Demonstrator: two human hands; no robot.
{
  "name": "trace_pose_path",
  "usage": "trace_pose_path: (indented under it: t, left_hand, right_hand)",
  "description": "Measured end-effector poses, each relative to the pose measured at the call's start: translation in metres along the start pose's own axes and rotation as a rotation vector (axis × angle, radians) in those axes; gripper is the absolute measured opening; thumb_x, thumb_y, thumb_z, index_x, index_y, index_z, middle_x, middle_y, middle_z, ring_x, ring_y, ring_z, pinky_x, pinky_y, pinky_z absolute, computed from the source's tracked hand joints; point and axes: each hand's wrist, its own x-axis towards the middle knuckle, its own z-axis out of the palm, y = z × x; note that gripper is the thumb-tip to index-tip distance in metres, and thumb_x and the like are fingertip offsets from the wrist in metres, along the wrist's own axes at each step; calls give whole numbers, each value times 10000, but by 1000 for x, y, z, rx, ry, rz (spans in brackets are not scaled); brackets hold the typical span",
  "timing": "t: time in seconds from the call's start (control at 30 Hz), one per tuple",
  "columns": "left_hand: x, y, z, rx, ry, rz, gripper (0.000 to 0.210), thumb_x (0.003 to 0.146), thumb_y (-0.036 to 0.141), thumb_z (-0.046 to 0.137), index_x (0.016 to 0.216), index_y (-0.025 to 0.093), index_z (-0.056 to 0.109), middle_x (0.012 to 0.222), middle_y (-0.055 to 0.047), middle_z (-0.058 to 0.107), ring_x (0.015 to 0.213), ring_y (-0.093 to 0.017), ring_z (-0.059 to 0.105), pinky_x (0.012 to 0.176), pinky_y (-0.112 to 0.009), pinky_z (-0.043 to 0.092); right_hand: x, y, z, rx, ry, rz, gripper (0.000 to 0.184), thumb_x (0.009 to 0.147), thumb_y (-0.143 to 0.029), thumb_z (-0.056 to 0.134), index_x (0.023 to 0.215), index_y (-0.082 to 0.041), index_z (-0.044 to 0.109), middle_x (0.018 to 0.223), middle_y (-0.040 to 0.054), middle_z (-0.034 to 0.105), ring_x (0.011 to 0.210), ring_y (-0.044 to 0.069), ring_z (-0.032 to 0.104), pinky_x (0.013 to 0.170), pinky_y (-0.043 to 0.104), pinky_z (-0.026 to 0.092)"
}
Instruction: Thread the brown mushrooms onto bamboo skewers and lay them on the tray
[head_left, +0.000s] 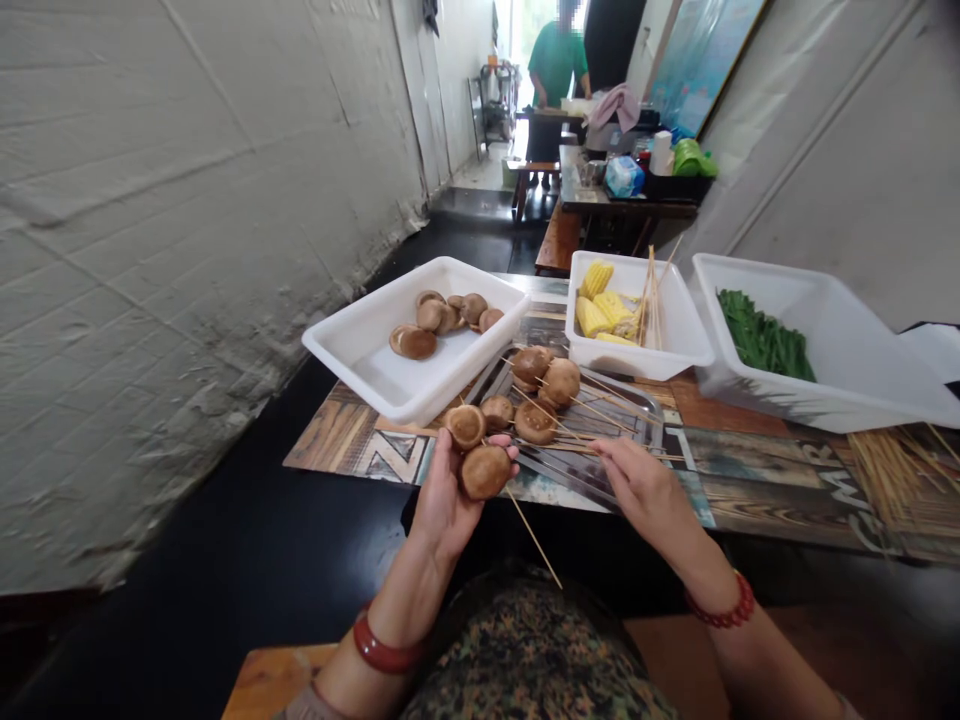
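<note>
Two brown mushrooms (484,472) on a thin bamboo stick rest in my left hand (444,500), its fingers curled around them from below. The stick's bare end points down toward my lap. My right hand (643,490) pinches a bamboo skewer (570,447) above the near right side of a clear tray (652,405). Several skewered mushrooms (561,383) lie in that tray, their sticks pointing right. Beyond my left hand stands a white bin (360,345) with several loose mushrooms (433,315) in it.
Behind the tray, a white bin (686,350) holds corn pieces (596,315) and sticks. Farther right, another white bin (877,340) contains green leaves (761,335). Loose bamboo sticks (892,475) lie at the table's right. A person in green (559,65) stands at a far table.
</note>
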Motion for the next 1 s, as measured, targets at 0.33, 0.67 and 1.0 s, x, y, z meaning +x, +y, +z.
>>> trace_pose_path:
  t: [0.33,0.67,1.0]
  left_hand:
    - [-4,-2,5,-39,-47,0,482,1002,462,323,1073,107,640,918,-168,744,809,-278,727,726,-437,604]
    - [-2,-2,3,-38,-45,-19,504,1000,464,329,1041,98,673,926,-168,747,826,-279,727,755,-446,603]
    - [0,-3,1,-35,-40,-21,507,1004,463,313,1027,106,672,924,-163,748,828,-276,727,751,-435,603]
  right_hand:
    - [-13,-21,1,463,-19,260,172,937,-273,553,962,-216,713,867,48,708,709,179,662,622,280,516]
    - [13,-50,-4,1428,203,615,168,819,-341,768,840,-222,651,828,-30,607,784,113,612,710,211,524]
    - [1,-44,-20,1364,333,664,159,789,-305,794,856,-236,667,672,-26,695,535,96,597,488,175,460]
